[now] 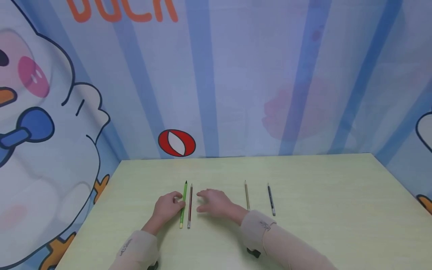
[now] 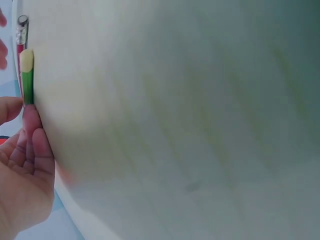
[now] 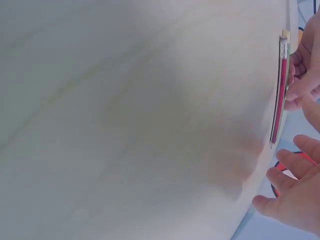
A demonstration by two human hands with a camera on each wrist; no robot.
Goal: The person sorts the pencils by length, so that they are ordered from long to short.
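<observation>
Green pencil [image 1: 182, 213] well inside table edges [image 1: 303, 156]

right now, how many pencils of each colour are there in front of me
Green pencil: 1
Dark red pencil: 1
Tan pencil: 1
Dark blue pencil: 1
Total: 4
</observation>
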